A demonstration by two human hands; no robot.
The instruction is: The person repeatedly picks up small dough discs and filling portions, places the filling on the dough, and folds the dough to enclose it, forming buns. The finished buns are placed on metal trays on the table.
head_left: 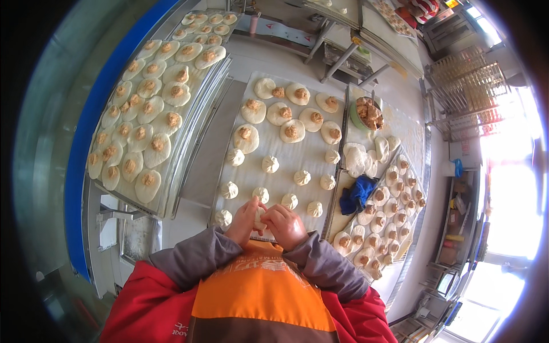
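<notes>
Between my two hands, at the near edge of the middle tray, is a small bun of white dough (260, 219), mostly covered by fingers. My left hand (245, 220) cups it from the left. Fingers of my right hand (284, 224) pinch at its top from the other side. Around my hands on the tray (254, 174) sit several pleated, closed buns (290, 200). Farther up the same tray lie several flat dough rounds (246, 139), each with a lump of brown filling (293, 131) on it.
More filled rounds cover a tray at the left (150, 107) and a board at the right (390, 214). A green bowl of filling (360, 121), plain dough pieces (355, 160) and a blue cloth (358, 195) lie right of the middle tray. A wire rack (466, 80) stands far right.
</notes>
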